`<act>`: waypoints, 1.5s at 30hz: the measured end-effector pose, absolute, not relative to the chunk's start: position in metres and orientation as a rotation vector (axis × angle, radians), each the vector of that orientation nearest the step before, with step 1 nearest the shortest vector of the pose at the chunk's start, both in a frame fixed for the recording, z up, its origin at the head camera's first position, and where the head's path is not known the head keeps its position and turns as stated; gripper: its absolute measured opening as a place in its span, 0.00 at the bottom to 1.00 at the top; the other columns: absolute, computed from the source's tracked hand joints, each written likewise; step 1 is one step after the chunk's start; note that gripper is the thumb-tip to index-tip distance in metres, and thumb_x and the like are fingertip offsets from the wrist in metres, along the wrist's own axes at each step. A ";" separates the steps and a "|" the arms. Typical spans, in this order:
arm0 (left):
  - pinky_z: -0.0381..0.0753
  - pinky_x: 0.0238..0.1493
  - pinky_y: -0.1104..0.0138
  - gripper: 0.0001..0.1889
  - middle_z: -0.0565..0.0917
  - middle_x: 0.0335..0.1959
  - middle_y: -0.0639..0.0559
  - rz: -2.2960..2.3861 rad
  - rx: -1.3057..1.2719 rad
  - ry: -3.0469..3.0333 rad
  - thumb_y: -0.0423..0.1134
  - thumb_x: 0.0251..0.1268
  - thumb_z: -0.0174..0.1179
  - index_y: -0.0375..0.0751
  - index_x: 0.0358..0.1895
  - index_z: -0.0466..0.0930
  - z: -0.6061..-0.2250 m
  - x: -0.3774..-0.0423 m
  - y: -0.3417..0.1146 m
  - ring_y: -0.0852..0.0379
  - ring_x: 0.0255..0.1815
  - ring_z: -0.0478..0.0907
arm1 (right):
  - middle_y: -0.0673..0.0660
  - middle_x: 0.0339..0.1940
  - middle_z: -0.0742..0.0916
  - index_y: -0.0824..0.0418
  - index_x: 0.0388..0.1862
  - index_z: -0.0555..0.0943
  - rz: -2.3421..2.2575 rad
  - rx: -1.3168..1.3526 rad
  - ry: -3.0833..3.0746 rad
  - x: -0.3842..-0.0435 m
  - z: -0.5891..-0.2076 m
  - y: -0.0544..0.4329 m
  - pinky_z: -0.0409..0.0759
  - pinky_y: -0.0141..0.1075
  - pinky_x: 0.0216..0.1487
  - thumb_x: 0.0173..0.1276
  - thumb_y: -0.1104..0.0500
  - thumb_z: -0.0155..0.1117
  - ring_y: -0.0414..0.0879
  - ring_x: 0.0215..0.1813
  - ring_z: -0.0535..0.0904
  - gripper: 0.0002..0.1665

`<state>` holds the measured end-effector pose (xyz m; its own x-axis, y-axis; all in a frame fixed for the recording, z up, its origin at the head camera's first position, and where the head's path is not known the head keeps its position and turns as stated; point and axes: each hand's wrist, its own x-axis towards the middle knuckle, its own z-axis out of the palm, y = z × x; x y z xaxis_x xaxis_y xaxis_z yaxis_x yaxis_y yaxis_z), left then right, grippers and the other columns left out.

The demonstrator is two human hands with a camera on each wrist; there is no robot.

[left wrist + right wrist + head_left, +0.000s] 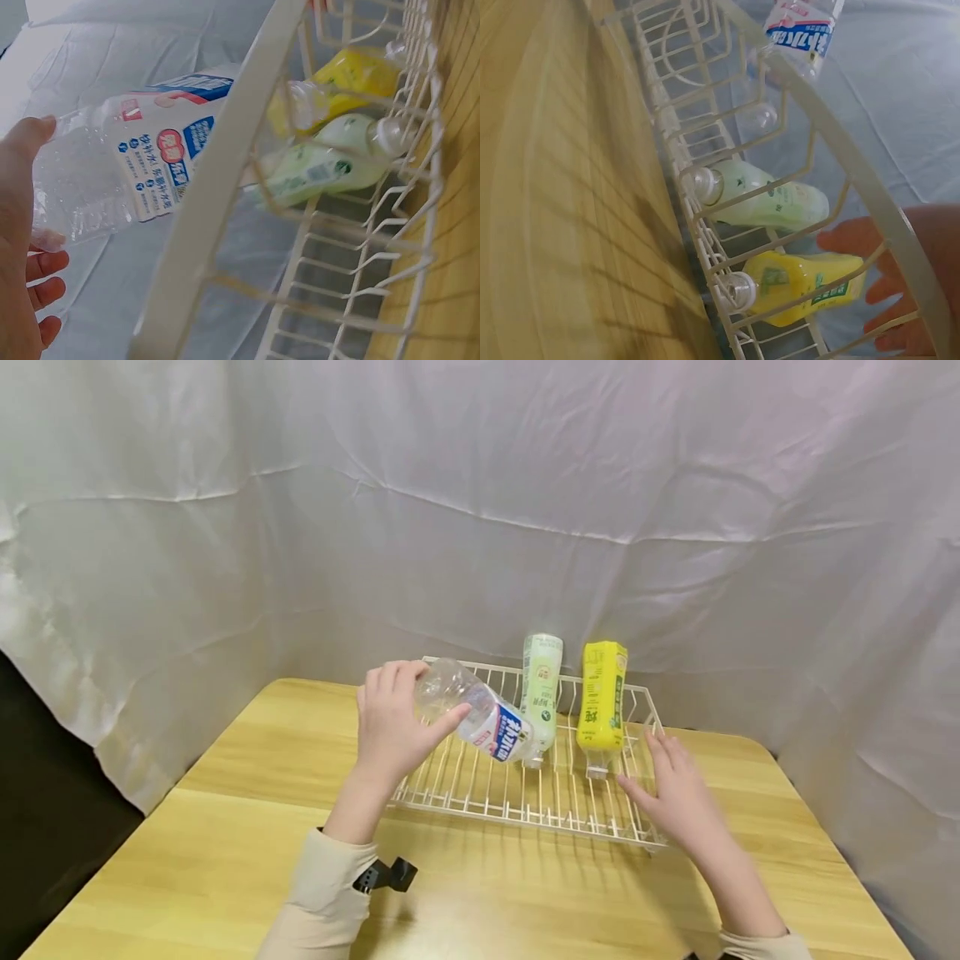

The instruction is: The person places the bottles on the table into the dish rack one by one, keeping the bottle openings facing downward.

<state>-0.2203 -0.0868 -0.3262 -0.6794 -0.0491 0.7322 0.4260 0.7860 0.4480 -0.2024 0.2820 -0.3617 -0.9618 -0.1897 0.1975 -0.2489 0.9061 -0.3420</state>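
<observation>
My left hand point(393, 714) grips a clear plastic bottle point(82, 176) by its base end, thumb on one side and fingers on the other. The bottle has a white, blue and red label and tilts neck-down above the white wire rack point(480, 814). Inside the rack, a pale green bottle point(542, 685) and a yellow bottle point(602, 693) stand upside down, leaning back. By the rack's right end is my right hand point(682, 789), fingers extended and holding nothing; whether it touches the rack I cannot tell.
The rack rests on a wooden table point(225, 843), with grey cloth point(450, 585) hanging behind and at the sides. A black strap mount point(386, 875) sits on the left wrist.
</observation>
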 end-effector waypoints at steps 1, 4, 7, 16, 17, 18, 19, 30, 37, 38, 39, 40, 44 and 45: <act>0.64 0.52 0.52 0.37 0.78 0.48 0.45 -0.772 -0.267 -2.205 0.66 0.47 0.65 0.40 0.52 0.74 -0.326 -0.220 -0.089 0.45 0.50 0.67 | 0.76 0.76 0.54 0.68 0.78 0.46 0.527 0.324 -2.936 -0.202 -0.364 0.283 0.50 0.69 0.70 0.70 0.36 0.55 0.74 0.76 0.46 0.54; 0.64 0.52 0.51 0.37 0.77 0.48 0.44 -0.739 -0.247 -2.218 0.67 0.48 0.65 0.40 0.52 0.75 -0.324 -0.219 -0.096 0.44 0.50 0.67 | 0.77 0.76 0.53 0.69 0.78 0.45 0.481 0.287 -2.981 -0.201 -0.368 0.282 0.50 0.68 0.71 0.69 0.33 0.52 0.74 0.76 0.46 0.56; 0.63 0.50 0.51 0.37 0.77 0.47 0.44 -0.707 -0.246 -2.223 0.67 0.48 0.65 0.39 0.52 0.75 -0.319 -0.221 -0.102 0.43 0.50 0.67 | 0.77 0.76 0.54 0.71 0.77 0.47 0.465 0.264 -3.001 -0.199 -0.368 0.281 0.50 0.67 0.71 0.69 0.31 0.50 0.74 0.76 0.48 0.57; 0.66 0.49 0.51 0.39 0.78 0.51 0.45 -0.576 -0.268 -2.324 0.71 0.50 0.62 0.41 0.54 0.75 -0.285 -0.233 -0.104 0.43 0.52 0.68 | 0.77 0.76 0.52 0.72 0.77 0.46 0.477 0.245 -3.019 -0.200 -0.367 0.281 0.49 0.66 0.72 0.69 0.31 0.49 0.74 0.76 0.47 0.57; 0.66 0.49 0.51 0.39 0.78 0.51 0.45 -0.557 -0.269 -2.347 0.71 0.50 0.61 0.41 0.54 0.75 -0.282 -0.235 -0.103 0.44 0.52 0.68 | 0.78 0.76 0.52 0.72 0.77 0.46 0.475 0.247 -3.017 -0.201 -0.367 0.281 0.49 0.66 0.73 0.70 0.32 0.50 0.74 0.76 0.47 0.57; 0.67 0.49 0.51 0.40 0.78 0.51 0.45 -0.537 -0.271 -2.373 0.72 0.51 0.60 0.41 0.55 0.75 -0.279 -0.236 -0.102 0.44 0.52 0.68 | 0.78 0.76 0.52 0.72 0.77 0.46 0.475 0.248 -3.016 -0.201 -0.367 0.281 0.49 0.66 0.73 0.70 0.32 0.51 0.74 0.76 0.47 0.56; 0.67 0.50 0.51 0.40 0.78 0.52 0.45 -0.519 -0.271 -2.399 0.73 0.51 0.60 0.41 0.55 0.74 -0.277 -0.238 -0.101 0.45 0.53 0.68 | 0.78 0.76 0.52 0.72 0.77 0.46 0.476 0.248 -3.017 -0.202 -0.367 0.281 0.48 0.66 0.73 0.70 0.33 0.51 0.74 0.76 0.46 0.56; 0.68 0.56 0.50 0.43 0.76 0.55 0.44 -0.330 -0.300 -2.646 0.75 0.53 0.55 0.41 0.59 0.73 -0.263 -0.263 -0.082 0.44 0.57 0.68 | 0.78 0.76 0.52 0.71 0.77 0.46 0.480 0.248 -3.022 -0.200 -0.365 0.280 0.48 0.66 0.73 0.69 0.30 0.49 0.74 0.76 0.46 0.57; 0.66 0.62 0.48 0.44 0.74 0.60 0.43 -0.301 -0.305 -2.775 0.74 0.55 0.55 0.39 0.62 0.71 -0.266 -0.279 -0.072 0.42 0.62 0.66 | 0.78 0.76 0.53 0.70 0.77 0.46 0.463 0.251 -3.021 -0.200 -0.365 0.280 0.48 0.66 0.73 0.70 0.31 0.50 0.74 0.76 0.46 0.56; 0.65 0.63 0.48 0.44 0.73 0.61 0.42 -0.300 -0.304 -2.792 0.73 0.55 0.55 0.39 0.63 0.70 -0.267 -0.281 -0.071 0.42 0.63 0.66 | 0.78 0.76 0.53 0.70 0.77 0.46 0.460 0.250 -3.020 -0.200 -0.365 0.279 0.49 0.65 0.73 0.70 0.32 0.50 0.74 0.76 0.47 0.56; 0.65 0.63 0.47 0.44 0.73 0.61 0.42 -0.293 -0.306 -2.809 0.73 0.56 0.55 0.39 0.63 0.70 -0.268 -0.282 -0.070 0.42 0.63 0.65 | 0.78 0.76 0.53 0.70 0.78 0.46 0.456 0.250 -3.020 -0.200 -0.365 0.279 0.49 0.65 0.73 0.70 0.32 0.50 0.74 0.76 0.47 0.55; 0.65 0.64 0.47 0.43 0.73 0.62 0.42 -0.291 -0.307 -2.824 0.73 0.56 0.55 0.39 0.63 0.70 -0.268 -0.284 -0.069 0.42 0.64 0.65 | 0.78 0.76 0.53 0.70 0.77 0.47 0.452 0.250 -3.020 -0.200 -0.365 0.279 0.49 0.65 0.73 0.70 0.32 0.50 0.73 0.76 0.47 0.55; 0.64 0.64 0.48 0.43 0.73 0.62 0.42 -0.291 -0.303 -2.878 0.72 0.57 0.56 0.39 0.63 0.71 -0.271 -0.290 -0.066 0.42 0.64 0.65 | 0.78 0.76 0.54 0.69 0.78 0.47 0.446 0.247 -3.019 -0.199 -0.364 0.278 0.49 0.65 0.73 0.70 0.32 0.50 0.73 0.76 0.47 0.56; 0.64 0.64 0.48 0.43 0.73 0.62 0.42 -0.302 -0.301 -2.889 0.71 0.57 0.56 0.39 0.63 0.71 -0.272 -0.291 -0.065 0.42 0.64 0.65 | 0.78 0.76 0.54 0.69 0.78 0.47 0.447 0.245 -3.019 -0.199 -0.364 0.278 0.49 0.65 0.73 0.70 0.32 0.50 0.73 0.76 0.47 0.56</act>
